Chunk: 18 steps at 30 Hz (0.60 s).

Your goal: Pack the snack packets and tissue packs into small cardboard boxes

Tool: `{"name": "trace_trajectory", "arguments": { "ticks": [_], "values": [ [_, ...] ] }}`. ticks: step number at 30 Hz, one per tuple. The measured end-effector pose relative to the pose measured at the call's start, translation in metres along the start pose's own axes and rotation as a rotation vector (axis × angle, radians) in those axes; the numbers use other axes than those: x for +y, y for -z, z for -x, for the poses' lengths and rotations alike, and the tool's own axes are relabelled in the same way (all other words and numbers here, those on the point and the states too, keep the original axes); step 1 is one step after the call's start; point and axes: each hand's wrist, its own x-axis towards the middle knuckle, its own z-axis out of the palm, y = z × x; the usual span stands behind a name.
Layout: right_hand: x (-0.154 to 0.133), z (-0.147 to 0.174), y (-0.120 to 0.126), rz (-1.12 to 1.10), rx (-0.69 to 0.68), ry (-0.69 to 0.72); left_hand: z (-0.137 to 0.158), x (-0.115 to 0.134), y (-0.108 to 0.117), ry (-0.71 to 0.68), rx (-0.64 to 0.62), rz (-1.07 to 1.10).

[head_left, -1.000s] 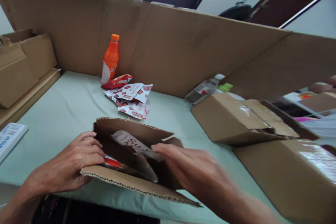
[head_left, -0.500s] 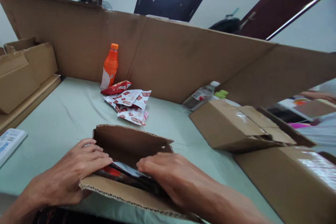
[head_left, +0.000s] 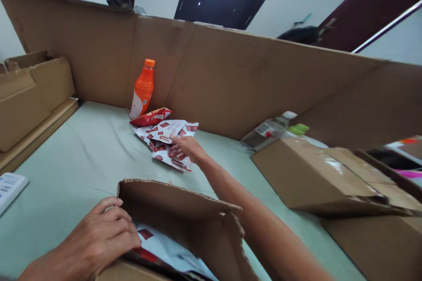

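Landmark for this entry: the open brown corrugated cardboard box at the near edge of the pale green worktop.

Your left hand lies on the box's left rim, fingers curled loosely over the edge and onto the white-and-red flat sachets already lying inside. It grips nothing that can be made out; the hold reads as a brace, steadying the box and keeping its mouth open.

Your right hand is stretched out beyond the box's far flap, fingers spread narrowly and pressed onto the loose pile of white-and-red printed sachets on the worktop. The fingertips touch the top packets; whether one is actually pinched cannot be told, since the fingers cover the contact.

The pile sits well beyond the box, straight out from its far flap. A single red sachet lies at the pile's far-left edge, and an upright orange plastic drink bottle stands just behind that, against the tall cardboard screen.

Right of the box: a flattened brown carton with clear tape, and behind it a clear plastic bottle lying on its side. Far left of the box: stacked brown cartons and a white printed packet.
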Motion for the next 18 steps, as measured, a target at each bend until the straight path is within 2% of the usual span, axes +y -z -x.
{"name": "trace_trajectory", "arguments": {
  "ticks": [4, 6, 9, 12, 15, 17, 18],
  "values": [
    [0.008, -0.029, -0.028, -0.023, -0.021, -0.040, 0.005, -0.007, -0.013, 0.000, 0.001, -0.037],
    [0.012, -0.029, -0.032, -0.032, 0.008, 0.003, 0.004, -0.006, -0.011, 0.004, -0.014, -0.034],
    [0.016, -0.011, -0.024, -0.029, 0.079, 0.122, -0.001, 0.002, 0.001, 0.024, -0.033, 0.007],
    [0.017, 0.030, -0.001, -0.026, 0.160, 0.247, -0.009, 0.017, 0.021, 0.114, -0.104, 0.096],
    [0.014, 0.092, 0.033, -0.021, 0.220, 0.436, -0.016, 0.029, 0.039, 0.160, -0.170, 0.168],
    [0.013, 0.138, 0.058, 0.073, 0.287, 0.706, -0.019, 0.033, 0.045, 0.148, -0.177, 0.183],
    [0.012, 0.161, 0.070, 0.143, 0.342, 0.796, -0.020, 0.033, 0.046, 0.143, -0.179, 0.181]
  ]
}}
